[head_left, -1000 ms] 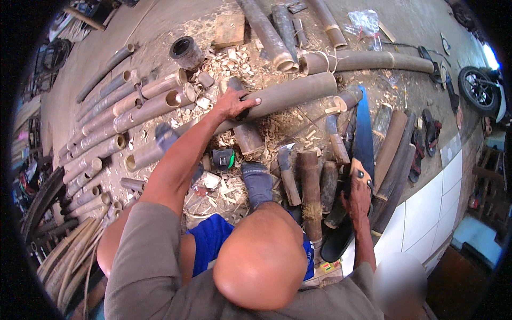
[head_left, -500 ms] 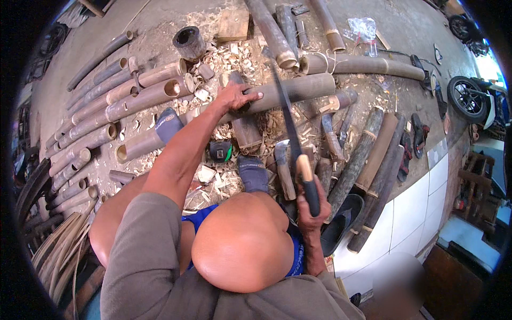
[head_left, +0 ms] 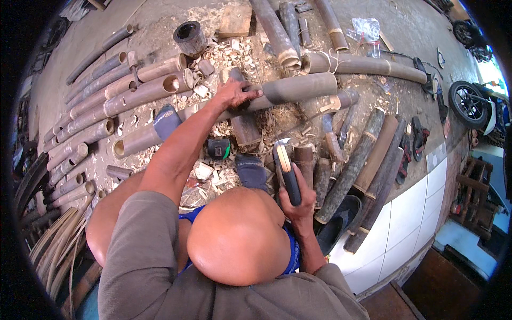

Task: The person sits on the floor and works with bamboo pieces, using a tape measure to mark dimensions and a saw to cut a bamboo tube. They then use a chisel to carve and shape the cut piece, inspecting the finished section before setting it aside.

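My left hand (head_left: 233, 96) is wrapped over a long bamboo tube (head_left: 301, 88), thumb pointing right along it. The tube lies slantwise over a short dark bamboo piece (head_left: 245, 130). A dark blue-grey shoe (head_left: 167, 122) on one of my feet rests on the tube's left stretch. Low on the right, apart from the tube, my right hand (head_left: 300, 200) grips a saw by its black and pale handle (head_left: 288, 176). The saw's blade is hard to make out at this angle. Behind the handle, a hatchet-like tool (head_left: 281, 143) is partly covered.
Several bamboo tubes (head_left: 122, 104) lie along the left, and more dark poles (head_left: 368, 144) lie to the right. Wood chips (head_left: 234, 53) litter the floor around a black pot (head_left: 190, 39). A black-green tape measure (head_left: 218, 149) lies between my feet. White tiles (head_left: 410, 213) border the right.
My right hand has shifted left and slightly up, swinging the saw so its blade no longer stands upright across the tube. My left hand stays on the tube.
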Demonstrator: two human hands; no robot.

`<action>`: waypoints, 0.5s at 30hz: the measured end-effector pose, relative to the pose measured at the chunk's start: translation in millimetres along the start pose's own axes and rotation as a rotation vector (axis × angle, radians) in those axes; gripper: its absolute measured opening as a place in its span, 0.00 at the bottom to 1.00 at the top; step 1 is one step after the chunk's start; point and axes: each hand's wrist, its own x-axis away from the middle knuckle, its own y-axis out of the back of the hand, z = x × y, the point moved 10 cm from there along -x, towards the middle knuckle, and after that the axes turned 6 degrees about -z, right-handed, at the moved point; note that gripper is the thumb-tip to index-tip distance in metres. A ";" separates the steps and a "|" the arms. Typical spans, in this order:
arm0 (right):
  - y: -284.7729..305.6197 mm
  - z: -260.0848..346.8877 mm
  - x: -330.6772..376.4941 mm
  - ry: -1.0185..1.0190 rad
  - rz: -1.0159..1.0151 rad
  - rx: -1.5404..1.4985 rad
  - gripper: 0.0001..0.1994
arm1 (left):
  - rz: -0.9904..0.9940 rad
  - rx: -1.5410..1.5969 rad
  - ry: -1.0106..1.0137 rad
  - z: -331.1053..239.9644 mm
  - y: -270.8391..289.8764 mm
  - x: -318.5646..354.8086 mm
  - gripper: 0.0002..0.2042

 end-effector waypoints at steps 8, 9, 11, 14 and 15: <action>1.4 6.7 5.8 0.039 0.005 0.017 0.34 | -0.011 0.016 -0.021 7.4 -3.2 -4.6 0.53; 2.6 6.3 7.9 0.040 -0.003 0.013 0.33 | -0.009 0.010 -0.022 4.5 -2.3 -2.8 0.53; -2.3 4.3 0.7 0.048 -0.001 0.031 0.33 | -0.008 0.014 -0.005 1.4 2.9 -1.6 0.53; -31.2 0.2 -46.0 -0.060 0.046 0.062 0.34 | 0.015 0.026 0.003 -5.3 -2.4 -0.3 0.53; -34.8 2.0 -51.2 -0.074 0.051 0.059 0.34 | 0.016 0.022 0.003 -3.8 1.6 -3.2 0.53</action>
